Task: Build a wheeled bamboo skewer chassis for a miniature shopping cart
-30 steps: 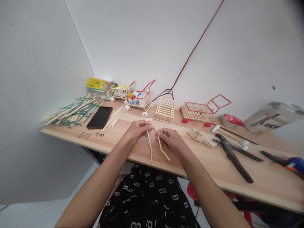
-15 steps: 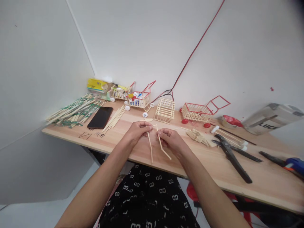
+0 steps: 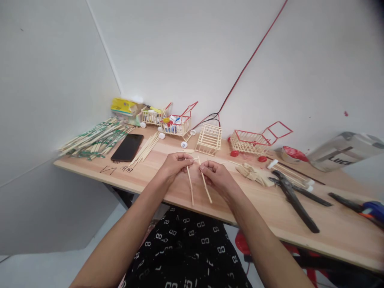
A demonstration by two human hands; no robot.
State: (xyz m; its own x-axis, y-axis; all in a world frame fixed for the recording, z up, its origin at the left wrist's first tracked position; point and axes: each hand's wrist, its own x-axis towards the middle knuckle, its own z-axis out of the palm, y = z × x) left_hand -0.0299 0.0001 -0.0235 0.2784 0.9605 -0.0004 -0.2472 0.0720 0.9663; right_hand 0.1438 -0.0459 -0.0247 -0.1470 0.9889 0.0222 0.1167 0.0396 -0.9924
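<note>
Between finger and thumb, my left hand (image 3: 178, 163) pinches a thin wooden stick (image 3: 190, 182) that hangs down toward me with a slight bend partway along. Another thin wooden stick (image 3: 206, 185) slants down from my right hand (image 3: 213, 172), which is closed on its upper part. Both hands are close together above the wooden table (image 3: 174, 192). A short pale piece shows between the fingertips; whether it joins the two sticks I cannot tell. Just beyond my hands stands a small slatted frame of sticks (image 3: 209, 139).
Miniature stick carts (image 3: 175, 126) stand along the wall, with a red-rimmed cart (image 3: 250, 142) farther right. Loose sticks (image 3: 147, 148), a phone (image 3: 127, 147) and paper-wrapped chopsticks (image 3: 96, 140) lie left. On the right are black-handled cutters (image 3: 295, 200), crumpled paper (image 3: 252, 173) and a red-stained cup (image 3: 294, 154).
The stick in my right hand now hangs straighter, its lower end swung slightly left. My left hand has stayed almost where it was, still pinching its stick.
</note>
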